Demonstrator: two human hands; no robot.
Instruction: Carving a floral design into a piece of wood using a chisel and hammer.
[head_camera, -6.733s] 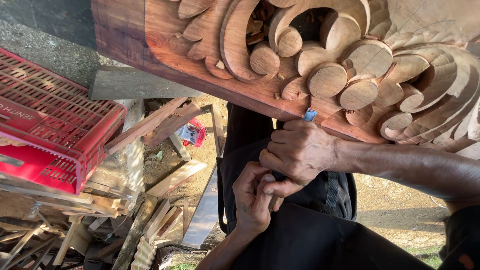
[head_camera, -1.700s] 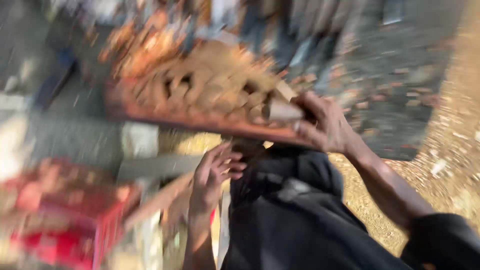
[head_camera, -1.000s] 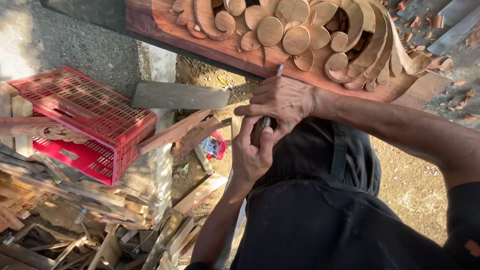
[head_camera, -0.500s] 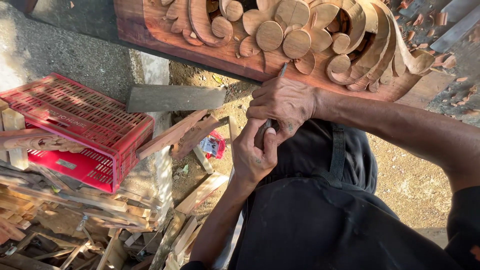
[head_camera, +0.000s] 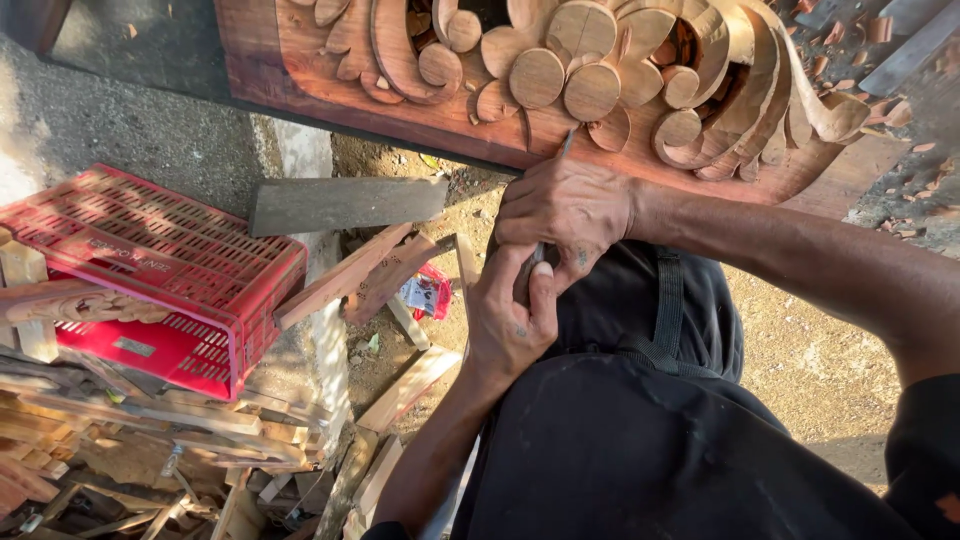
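Note:
A reddish-brown carved wooden panel (head_camera: 560, 90) with scrolls and round discs lies across the top of the view. My right hand (head_camera: 565, 210) grips a thin metal chisel (head_camera: 566, 143), its tip against the panel's lower edge below the discs. My left hand (head_camera: 512, 320) is closed around the chisel's lower end, thumb pressed up against it, just under my right hand. Both hands are over my lap, which is covered in dark cloth (head_camera: 650, 440).
An upturned red plastic crate (head_camera: 170, 270) sits at the left on a heap of wood offcuts (head_camera: 150, 440). A grey flat stone (head_camera: 345, 203) lies beside the crate. Wood strips (head_camera: 400, 270) and a small red-and-white packet (head_camera: 428, 292) lie on the dirt ground.
The view has steadied and moved closer after a blurred swing. Both hands stay together on the chisel at the panel's lower edge, with my left thumb shifting slightly on it.

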